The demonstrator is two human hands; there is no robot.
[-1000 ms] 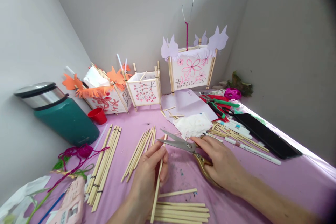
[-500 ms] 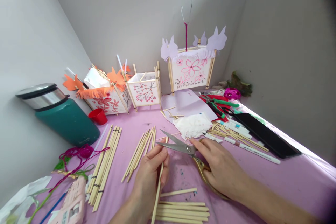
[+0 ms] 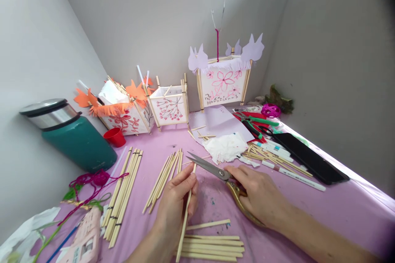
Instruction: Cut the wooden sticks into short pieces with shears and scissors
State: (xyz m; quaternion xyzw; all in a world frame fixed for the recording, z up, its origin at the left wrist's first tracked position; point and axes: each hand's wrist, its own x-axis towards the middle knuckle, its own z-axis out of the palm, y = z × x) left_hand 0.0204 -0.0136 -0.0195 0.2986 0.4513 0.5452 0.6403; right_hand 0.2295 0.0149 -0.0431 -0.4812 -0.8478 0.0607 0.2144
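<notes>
Left hand (image 3: 179, 197) closed round a stick (image 3: 186, 218); right hand (image 3: 257, 193) curled round scissors (image 3: 231, 181) — blades nearly shut. Sticks (image 3: 212, 248) lie below; crumpled tissue (image 3: 226, 147) beyond.

I'm seeing smooth metal scissor blades (image 3: 210, 167) gleaming grey beside matt, pale wooden sticks (image 3: 212, 246) at the table's near edge. Toward its left edge, the bottle (image 3: 77, 141) is showing satiny teal below brushed-looking metal.

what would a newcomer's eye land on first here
Probably the gold-handled scissors in the right hand, their blades by the tip of a pale stick in the left hand, front and centre. Next, the white flowered box with lilac paper cutouts, at the back. The teal bottle at the left also stands out.
</notes>
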